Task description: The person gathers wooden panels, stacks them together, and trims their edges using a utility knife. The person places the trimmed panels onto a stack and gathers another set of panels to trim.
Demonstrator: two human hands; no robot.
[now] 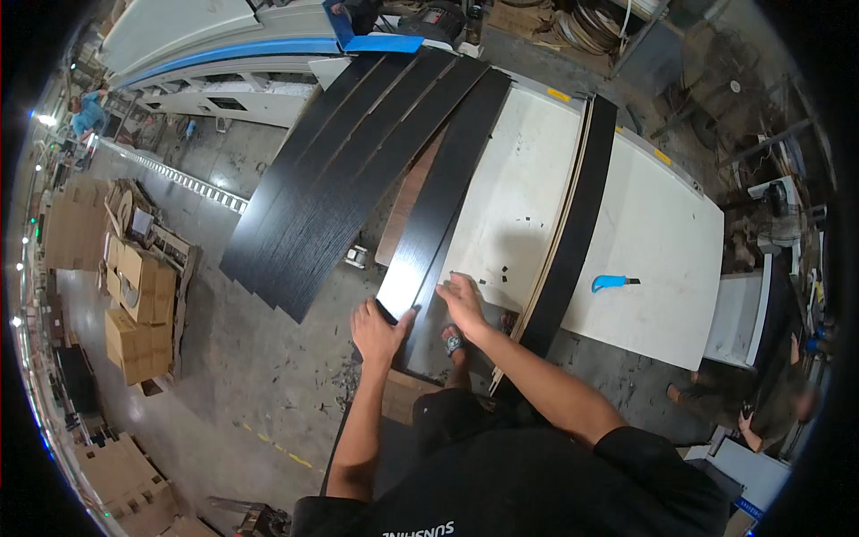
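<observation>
My left hand (378, 333) grips the near end of a long black board (438, 201), with its thumb on the right edge and its fingers on the left. The board lies lengthwise, and light glares off its near end. Just right of that end is my right hand (462, 306), by the near edge of a white tabletop (512, 170). Its fingers are slightly bent and apart, with nothing visible in them. On the left, several black boards (331, 188) with a wood-grain surface lie side by side, overlapping. A brown board face (410, 201) shows between them and the gripped board.
A black strip (577, 215) and thin pale edges divide the white tops. On the right-hand top lies a blue utility knife (614, 283). Small black scraps (504, 269) dot the other. Cardboard boxes (139, 295) stand left; another person (761, 412) is at the far right.
</observation>
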